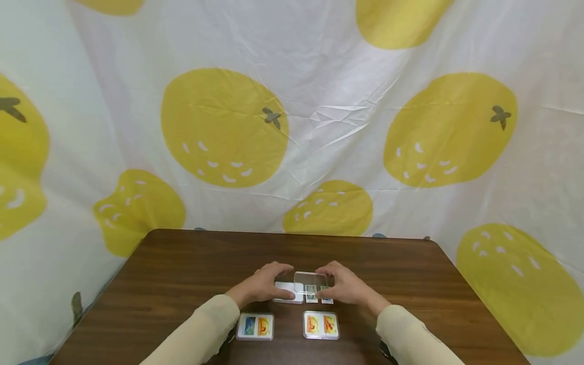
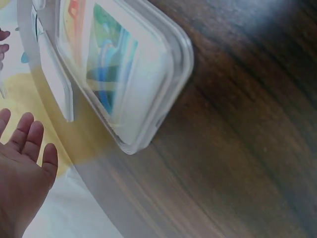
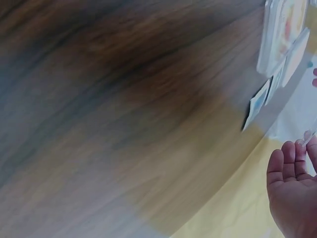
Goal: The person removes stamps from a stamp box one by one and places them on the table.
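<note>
Behind the dark wooden table (image 1: pixel 182 263) hangs a white cloth printed with big yellow fruit (image 1: pixel 223 126), filling the whole background. Near the front middle of the table both hands meet over a clear plastic lid (image 1: pixel 311 280), a flat rectangle whose long axis runs left to right, across the person's body. The left hand (image 1: pixel 266 284) takes its left end and the right hand (image 1: pixel 343 285) its right end, so the lid sits between the two grips, about equally near each. The fingers of both hands curl over the far edge and appear to pinch the lid, though in the head view the contact is small and hard to make out. Under and just in front of the lid lie a white tray (image 1: pixel 288 292) and two small picture cards (image 1: pixel 318 293). Closer to the person rest two closed clear card cases, a left case (image 1: pixel 255 326) by the left sleeve and a right case (image 1: pixel 321 325) by the right sleeve, well apart from each other. Both wrist views show open palms and blurred wood.
</note>
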Demonstrator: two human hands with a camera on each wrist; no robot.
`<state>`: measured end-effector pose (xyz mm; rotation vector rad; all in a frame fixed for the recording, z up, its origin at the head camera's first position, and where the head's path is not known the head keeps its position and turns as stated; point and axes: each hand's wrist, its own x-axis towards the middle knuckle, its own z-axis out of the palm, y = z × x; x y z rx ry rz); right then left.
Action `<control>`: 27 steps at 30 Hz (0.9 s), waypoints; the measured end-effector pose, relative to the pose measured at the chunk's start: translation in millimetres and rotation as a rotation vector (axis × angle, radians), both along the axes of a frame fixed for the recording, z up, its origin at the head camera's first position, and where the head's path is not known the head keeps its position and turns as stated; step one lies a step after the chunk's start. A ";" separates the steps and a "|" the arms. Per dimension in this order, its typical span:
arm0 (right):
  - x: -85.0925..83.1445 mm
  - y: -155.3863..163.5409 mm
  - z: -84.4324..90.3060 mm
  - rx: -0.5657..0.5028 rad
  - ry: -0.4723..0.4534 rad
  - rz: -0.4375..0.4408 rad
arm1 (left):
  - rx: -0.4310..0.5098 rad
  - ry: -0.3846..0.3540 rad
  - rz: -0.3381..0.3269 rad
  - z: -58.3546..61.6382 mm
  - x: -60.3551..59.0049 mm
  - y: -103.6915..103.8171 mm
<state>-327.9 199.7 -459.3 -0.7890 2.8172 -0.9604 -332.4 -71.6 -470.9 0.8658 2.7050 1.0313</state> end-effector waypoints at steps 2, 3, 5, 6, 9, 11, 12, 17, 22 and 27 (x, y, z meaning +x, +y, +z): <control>-0.2 -5.1 0.8 -0.001 0.001 0.015 | 0.003 -0.004 -0.002 1.0 0.3 0.6; -0.3 -7.6 1.2 -0.005 0.001 0.021 | 0.003 -0.003 -0.002 1.5 0.5 0.7; -0.3 -12.2 2.3 -0.008 0.006 0.034 | -0.001 0.004 0.000 2.8 0.7 0.7; -0.5 -14.1 2.5 -0.006 0.004 0.041 | -0.006 0.009 0.000 3.1 0.6 0.4; 0.0 -19.9 3.5 -0.006 -0.001 0.053 | -0.013 0.040 -0.007 4.1 0.3 -1.0; 0.0 -22.9 3.7 -0.008 0.000 0.060 | -0.020 0.063 -0.014 4.1 -0.2 -2.7; -0.1 -24.3 3.6 -0.006 0.002 0.063 | -0.023 0.070 -0.015 4.2 -0.3 -3.7; -3.0 -29.4 1.8 0.000 0.003 0.077 | -0.033 0.076 -0.005 4.9 -2.6 -9.2; -7.3 -32.1 -0.3 0.000 -0.009 0.088 | -0.037 0.083 -0.006 4.2 -6.1 -14.1; -10.0 -39.3 -1.4 0.052 0.010 0.089 | -0.059 0.120 -0.013 2.4 -7.6 -18.9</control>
